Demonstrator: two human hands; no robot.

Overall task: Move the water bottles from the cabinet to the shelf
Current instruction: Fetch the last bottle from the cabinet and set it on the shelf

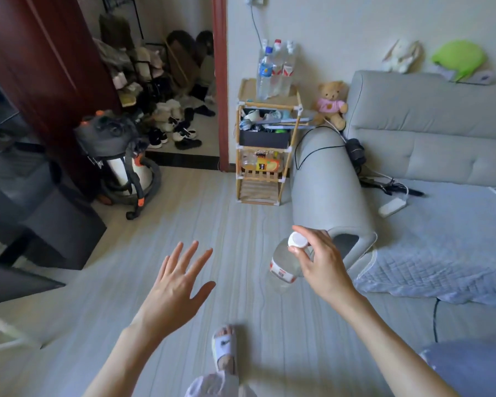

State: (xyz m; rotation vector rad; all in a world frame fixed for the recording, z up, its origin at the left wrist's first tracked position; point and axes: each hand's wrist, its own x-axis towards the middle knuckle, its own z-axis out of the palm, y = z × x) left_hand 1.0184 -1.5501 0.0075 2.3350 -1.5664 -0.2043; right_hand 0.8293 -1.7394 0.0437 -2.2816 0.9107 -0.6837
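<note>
My right hand point(321, 259) grips a clear water bottle point(284, 267) by its white cap, and the bottle with its red and white label hangs over the floor. My left hand point(178, 282) is held out empty with the fingers spread. Ahead, by the wall, stands a small wooden shelf point(267, 107). Several clear water bottles point(275, 70) stand upright on its top board. The cabinet is not clearly in view.
A grey sofa point(413, 167) fills the right side, its armrest point(327, 184) next to the shelf. A vacuum cleaner point(121, 156) stands left of the shelf by the doorway with shoes behind it. Dark furniture point(26, 202) sits at the left. My slippered foot point(225, 348) is below.
</note>
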